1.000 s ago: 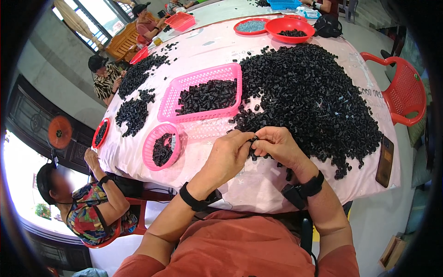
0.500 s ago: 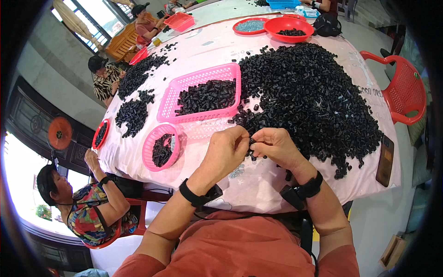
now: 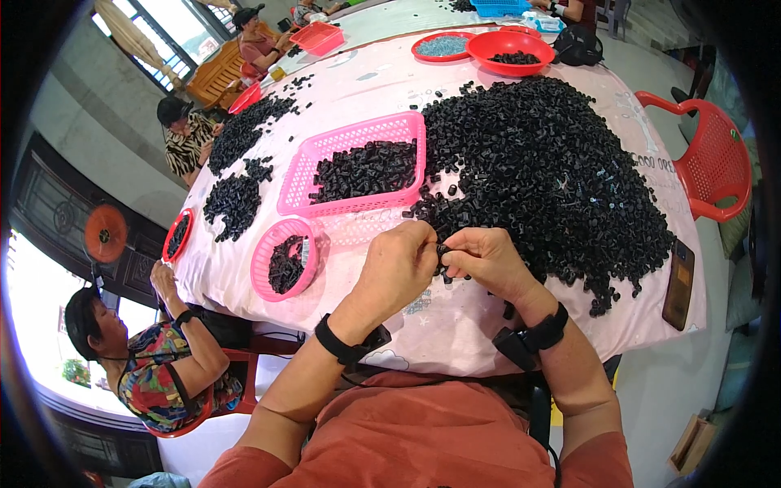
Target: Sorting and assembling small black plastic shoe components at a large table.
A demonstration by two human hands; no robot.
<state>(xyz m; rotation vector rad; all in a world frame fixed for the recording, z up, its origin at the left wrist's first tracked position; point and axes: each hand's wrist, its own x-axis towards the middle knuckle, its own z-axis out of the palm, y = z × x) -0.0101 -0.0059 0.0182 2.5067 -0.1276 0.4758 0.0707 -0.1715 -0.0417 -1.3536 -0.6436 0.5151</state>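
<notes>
a small black part (image 3: 442,254) is pinched between the left hand (image 3: 400,268) and right hand (image 3: 486,259), mostly hidden by fingertips, its shape unclear. just beyond lie the black pile (image 3: 537,171) and pink basket (image 3: 358,167).

Bare worktop (image 3: 455,325) lies below the hands (image 3: 443,260), open for passing. Just beyond and right, the black pile (image 3: 537,163) blocks. Ahead-left stands the rectangular basket (image 3: 358,171); left, the round basket (image 3: 283,260), a gap between them.
</notes>
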